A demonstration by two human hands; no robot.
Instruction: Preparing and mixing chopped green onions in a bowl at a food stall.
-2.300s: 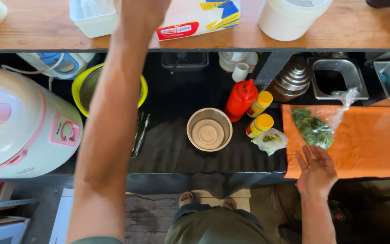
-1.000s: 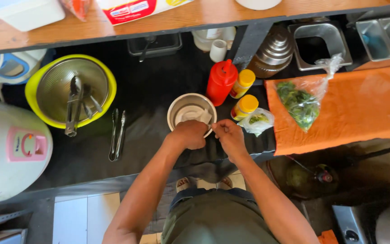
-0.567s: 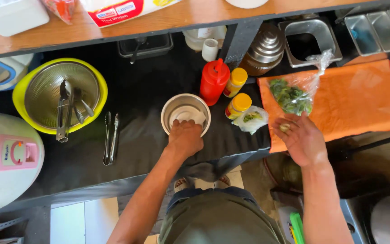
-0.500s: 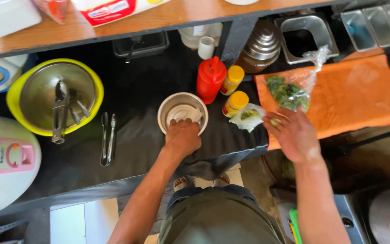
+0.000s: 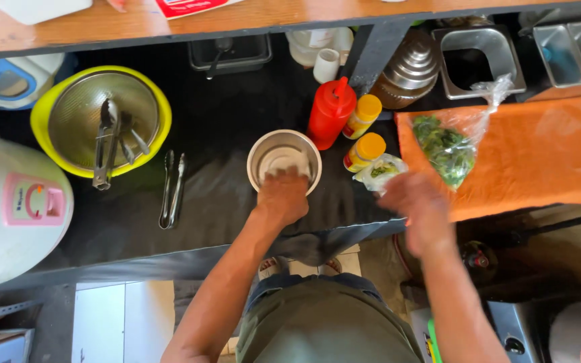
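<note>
My left hand (image 5: 282, 196) grips the near rim of a round steel bowl (image 5: 284, 151) with a white lid or cloth inside, on the black counter. My right hand (image 5: 417, 205) is blurred in motion, hovering over the near left corner of the orange cutting board (image 5: 546, 158), close to a small plastic bag of greens (image 5: 381, 171). Whether it holds anything cannot be told. A larger clear bag of green herbs (image 5: 446, 148) lies on the board.
A red squeeze bottle (image 5: 329, 113) and two yellow-capped bottles (image 5: 364, 149) stand right of the bowl. Tongs (image 5: 171, 188) lie to its left. A steel strainer in a yellow basin (image 5: 102, 121) holds utensils. A pink-and-white rice cooker (image 5: 8, 208) sits far left.
My right hand left the bowl, swung right toward the cutting board, then drew back to the board's near corner. My left hand stayed on the bowl's rim.
</note>
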